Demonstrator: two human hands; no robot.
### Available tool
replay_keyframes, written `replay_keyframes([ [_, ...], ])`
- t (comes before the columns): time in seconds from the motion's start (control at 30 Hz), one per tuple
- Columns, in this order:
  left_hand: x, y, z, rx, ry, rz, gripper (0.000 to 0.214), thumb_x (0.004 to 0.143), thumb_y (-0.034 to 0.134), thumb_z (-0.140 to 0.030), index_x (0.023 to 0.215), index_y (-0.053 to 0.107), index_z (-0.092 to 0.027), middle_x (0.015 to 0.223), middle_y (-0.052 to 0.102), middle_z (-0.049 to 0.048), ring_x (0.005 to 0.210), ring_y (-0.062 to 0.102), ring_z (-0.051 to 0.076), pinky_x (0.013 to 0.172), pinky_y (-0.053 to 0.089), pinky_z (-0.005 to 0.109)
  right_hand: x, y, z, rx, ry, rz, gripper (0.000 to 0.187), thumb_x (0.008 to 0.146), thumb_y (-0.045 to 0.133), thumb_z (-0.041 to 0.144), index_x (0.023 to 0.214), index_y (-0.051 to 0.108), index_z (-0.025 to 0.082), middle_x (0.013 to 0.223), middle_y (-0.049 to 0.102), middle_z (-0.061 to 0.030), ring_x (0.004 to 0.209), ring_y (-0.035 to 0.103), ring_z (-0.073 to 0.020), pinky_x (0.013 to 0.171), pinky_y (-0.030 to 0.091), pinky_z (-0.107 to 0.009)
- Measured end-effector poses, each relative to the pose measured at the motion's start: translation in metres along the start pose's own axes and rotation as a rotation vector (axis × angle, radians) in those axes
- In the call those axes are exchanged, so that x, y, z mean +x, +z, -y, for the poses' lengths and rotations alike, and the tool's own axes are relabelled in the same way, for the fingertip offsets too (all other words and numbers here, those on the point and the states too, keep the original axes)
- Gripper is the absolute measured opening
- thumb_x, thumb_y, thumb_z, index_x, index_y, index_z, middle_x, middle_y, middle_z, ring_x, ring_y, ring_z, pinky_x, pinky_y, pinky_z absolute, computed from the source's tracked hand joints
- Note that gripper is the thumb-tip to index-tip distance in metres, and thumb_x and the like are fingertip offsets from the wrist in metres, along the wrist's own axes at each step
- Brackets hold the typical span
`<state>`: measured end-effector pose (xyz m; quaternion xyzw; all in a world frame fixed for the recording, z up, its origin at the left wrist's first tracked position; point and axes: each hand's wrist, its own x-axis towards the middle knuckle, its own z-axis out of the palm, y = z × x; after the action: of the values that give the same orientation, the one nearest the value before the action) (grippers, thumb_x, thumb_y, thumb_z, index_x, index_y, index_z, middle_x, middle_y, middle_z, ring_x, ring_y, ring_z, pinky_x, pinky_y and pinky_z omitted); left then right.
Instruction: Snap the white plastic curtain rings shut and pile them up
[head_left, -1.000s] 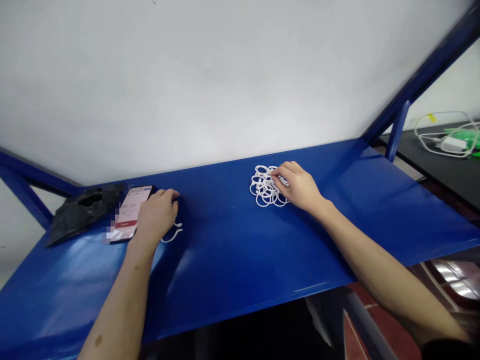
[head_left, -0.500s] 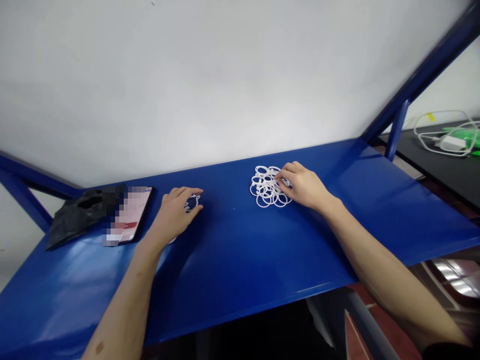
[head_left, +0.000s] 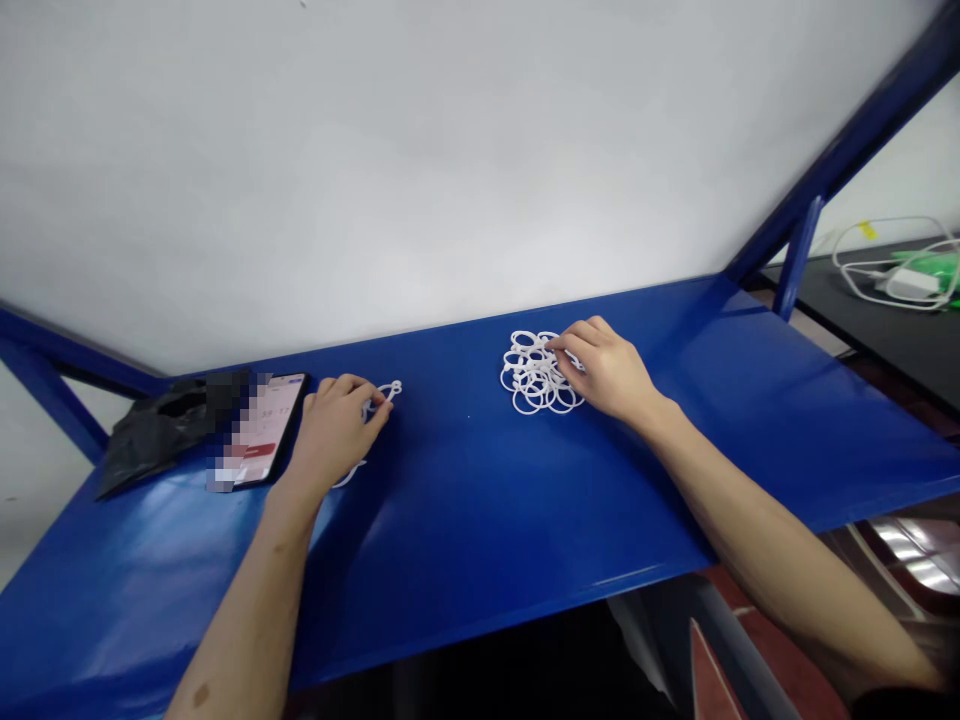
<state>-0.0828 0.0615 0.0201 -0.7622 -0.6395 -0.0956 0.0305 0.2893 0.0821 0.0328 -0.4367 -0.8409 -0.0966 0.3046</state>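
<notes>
My left hand [head_left: 337,425] rests over the left part of the blue table [head_left: 465,520], thumb and fingertips closed on a white plastic ring [head_left: 394,388] with a small knob. Another white ring [head_left: 349,474] pokes out from under that hand, mostly covered. Right of the middle lies a loose pile of white plastic rings [head_left: 532,385], several overlapping one another. At the pile's upper right edge is my right hand [head_left: 604,365], its fingers curled and the tips pinched at a ring. The palm partly covers that side of the pile.
A phone [head_left: 270,430] with a lit screen lies left of my left hand, beside a crumpled black plastic bag [head_left: 150,440]. Blue frame bars [head_left: 795,255] slope up at both ends of the table. A white charger and cable [head_left: 911,285] sit on a black surface at the far right.
My left thumb and fingers have closed around the ring, and that hand has shifted slightly left, uncovering more of the lower ring. My right hand has barely moved at the pile.
</notes>
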Motion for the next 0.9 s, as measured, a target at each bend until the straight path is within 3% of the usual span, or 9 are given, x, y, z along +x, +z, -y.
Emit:
replay_keyframes([
  [0.1, 0.0, -0.005, -0.004, -0.013, -0.022, -0.118, 0.026, 0.092, 0.047, -0.04, 0.087, 0.064, -0.021, 0.1, 0.067, 0.0103, 0.101, 0.057, 0.03, 0.093, 0.042, 0.044, 0.0, 0.001, 0.008, 0.008, -0.057, 0.002, 0.027, 0.101, 0.044, 0.021, 0.105, 0.071, 0.018, 0.093, 0.069, -0.0091, 0.086, 0.055, -0.0234, 0.075, 0.052, -0.038],
  [0.2, -0.001, -0.013, -0.011, -0.088, -0.143, -0.196, 0.022, 0.092, 0.047, -0.039, 0.087, 0.061, -0.022, 0.089, 0.068, 0.0081, 0.094, 0.061, 0.028, 0.087, 0.045, 0.041, -0.001, 0.003, 0.023, 0.05, -0.159, 0.043, 0.026, 0.101, 0.045, 0.02, 0.106, 0.07, 0.016, 0.095, 0.07, -0.0095, 0.086, 0.056, -0.0228, 0.078, 0.052, -0.038],
  [0.33, -0.004, -0.019, -0.028, -0.369, -0.256, -0.233, 0.02, 0.09, 0.051, -0.041, 0.092, 0.059, -0.023, 0.079, 0.069, 0.0012, 0.075, 0.064, 0.02, 0.075, 0.047, 0.034, -0.006, 0.007, 0.048, 0.136, -0.26, 0.141, 0.027, 0.102, 0.045, 0.02, 0.108, 0.07, 0.017, 0.095, 0.071, -0.009, 0.087, 0.06, -0.0223, 0.077, 0.053, -0.037],
  [0.4, -0.008, -0.017, -0.041, -0.598, -0.194, -0.163, 0.021, 0.09, 0.053, -0.043, 0.094, 0.059, -0.023, 0.076, 0.069, -0.0004, 0.072, 0.064, 0.017, 0.071, 0.049, 0.03, -0.009, 0.01, 0.061, 0.198, -0.283, 0.169, 0.027, 0.103, 0.045, 0.023, 0.113, 0.069, 0.016, 0.096, 0.071, -0.0094, 0.088, 0.063, -0.022, 0.078, 0.054, -0.037],
  [0.53, -0.018, -0.007, -0.07, -0.993, -0.055, 0.108, 0.02, 0.093, 0.053, -0.04, 0.101, 0.058, -0.022, 0.074, 0.068, -0.0014, 0.072, 0.066, 0.015, 0.074, 0.053, 0.029, -0.015, 0.015, 0.077, 0.329, -0.219, 0.172, 0.032, 0.104, 0.049, 0.036, 0.125, 0.06, 0.015, 0.103, 0.071, -0.011, 0.091, 0.068, -0.0217, 0.079, 0.057, -0.036],
  [0.7, -0.029, 0.002, -0.092, -1.189, 0.029, 0.397, 0.019, 0.096, 0.053, -0.04, 0.104, 0.054, -0.022, 0.082, 0.071, 0.0012, 0.077, 0.068, 0.015, 0.076, 0.054, 0.031, -0.019, 0.017, 0.076, 0.458, -0.081, 0.2, 0.02, 0.103, 0.05, 0.034, 0.108, 0.06, 0.018, 0.092, 0.073, -0.0076, 0.084, 0.07, -0.0195, 0.073, 0.056, -0.033],
  [0.9, -0.031, 0.007, -0.092, -1.124, 0.037, 0.387, 0.022, 0.097, 0.054, -0.043, 0.099, 0.059, -0.022, 0.091, 0.072, 0.003, 0.083, 0.067, 0.015, 0.077, 0.053, 0.03, -0.02, 0.018, 0.076, 0.469, -0.089, 0.174, 0.015, 0.103, 0.049, 0.028, 0.102, 0.06, 0.017, 0.09, 0.072, -0.0067, 0.081, 0.069, -0.0174, 0.07, 0.054, -0.03],
])
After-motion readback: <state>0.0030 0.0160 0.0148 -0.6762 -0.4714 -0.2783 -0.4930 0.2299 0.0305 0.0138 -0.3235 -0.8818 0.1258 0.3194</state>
